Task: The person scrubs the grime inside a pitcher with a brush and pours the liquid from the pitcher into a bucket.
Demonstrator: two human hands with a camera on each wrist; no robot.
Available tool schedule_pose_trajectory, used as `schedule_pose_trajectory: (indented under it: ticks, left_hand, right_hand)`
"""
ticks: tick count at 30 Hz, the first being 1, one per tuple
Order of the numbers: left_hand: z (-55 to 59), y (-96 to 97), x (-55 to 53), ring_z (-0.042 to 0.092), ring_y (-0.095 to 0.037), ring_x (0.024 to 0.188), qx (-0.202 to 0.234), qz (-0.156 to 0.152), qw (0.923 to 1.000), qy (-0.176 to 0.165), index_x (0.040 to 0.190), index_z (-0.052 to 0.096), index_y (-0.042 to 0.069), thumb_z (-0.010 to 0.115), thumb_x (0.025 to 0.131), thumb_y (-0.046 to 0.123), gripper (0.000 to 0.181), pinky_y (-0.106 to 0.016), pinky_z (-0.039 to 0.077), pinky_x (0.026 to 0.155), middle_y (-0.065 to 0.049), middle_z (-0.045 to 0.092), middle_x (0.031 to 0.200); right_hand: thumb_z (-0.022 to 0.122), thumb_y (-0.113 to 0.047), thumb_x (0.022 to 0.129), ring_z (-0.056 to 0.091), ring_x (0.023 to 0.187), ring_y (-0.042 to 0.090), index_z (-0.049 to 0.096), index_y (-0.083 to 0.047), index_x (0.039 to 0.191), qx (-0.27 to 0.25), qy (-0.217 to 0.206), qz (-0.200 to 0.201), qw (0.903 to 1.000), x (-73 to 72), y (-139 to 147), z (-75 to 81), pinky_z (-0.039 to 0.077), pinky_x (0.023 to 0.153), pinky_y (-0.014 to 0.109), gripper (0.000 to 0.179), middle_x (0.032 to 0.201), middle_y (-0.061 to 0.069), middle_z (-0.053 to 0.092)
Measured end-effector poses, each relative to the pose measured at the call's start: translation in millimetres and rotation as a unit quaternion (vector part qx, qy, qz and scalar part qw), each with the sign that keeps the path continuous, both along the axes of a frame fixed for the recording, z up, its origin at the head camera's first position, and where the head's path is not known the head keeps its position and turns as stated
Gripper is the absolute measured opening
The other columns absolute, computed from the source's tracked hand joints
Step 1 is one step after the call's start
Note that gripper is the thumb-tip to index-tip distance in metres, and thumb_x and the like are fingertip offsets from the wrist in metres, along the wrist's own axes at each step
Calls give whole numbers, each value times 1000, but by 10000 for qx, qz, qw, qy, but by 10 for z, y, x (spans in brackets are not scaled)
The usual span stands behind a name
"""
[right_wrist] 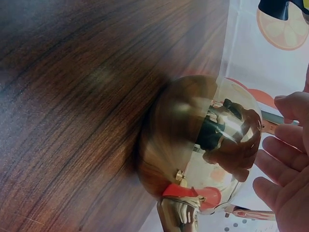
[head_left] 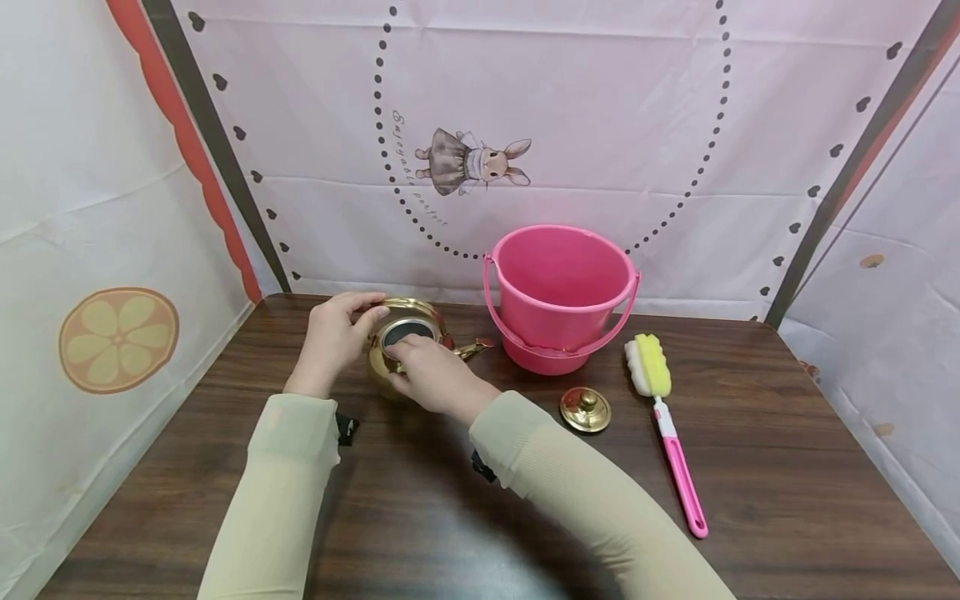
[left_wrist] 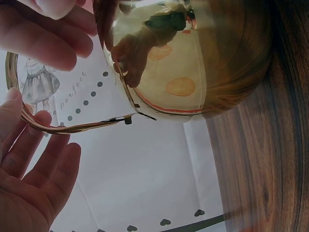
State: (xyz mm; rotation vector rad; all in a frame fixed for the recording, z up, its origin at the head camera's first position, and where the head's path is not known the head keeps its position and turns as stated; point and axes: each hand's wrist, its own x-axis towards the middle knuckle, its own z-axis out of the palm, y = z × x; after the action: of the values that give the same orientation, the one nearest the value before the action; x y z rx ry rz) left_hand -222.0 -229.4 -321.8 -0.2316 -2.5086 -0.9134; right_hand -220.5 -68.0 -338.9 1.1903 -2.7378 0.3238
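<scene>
A shiny gold kettle (head_left: 382, 379) stands lidless on the wooden table, its spout (head_left: 472, 348) pointing right toward the bucket. My left hand (head_left: 337, 333) holds the kettle's raised loop handle (left_wrist: 72, 128) between thumb and fingers, as the left wrist view shows. Over the round dark opening (head_left: 408, 329) is my right hand (head_left: 438, 375), its fingertips right at the rim. In the right wrist view its fingers (right_wrist: 275, 162) are loosely extended beside the kettle's top. The gold lid (head_left: 587, 408) lies knob up to the right.
Behind and right of the kettle stands a pink bucket (head_left: 555, 333), handle hanging down in front. A sponge brush (head_left: 671, 425) with a yellow and white head and pink grip lies farther right. Printed cloth walls (head_left: 637, 100) enclose the table's back and sides.
</scene>
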Motion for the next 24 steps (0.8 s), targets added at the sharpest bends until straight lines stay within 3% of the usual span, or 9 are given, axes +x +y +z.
schedule_pose_trajectory:
  ticks: [24]
  left_hand:
    - [27, 0, 5, 63, -33, 98, -14, -14, 10000, -76, 119, 65, 2, 59, 94, 19, 31, -47, 53, 80, -19, 65, 114]
  right_hand:
    - [58, -32, 94, 60, 105, 14, 62, -12, 119, 633, 210, -175, 9976, -81, -118, -38, 52, 89, 28, 33, 111, 1, 65]
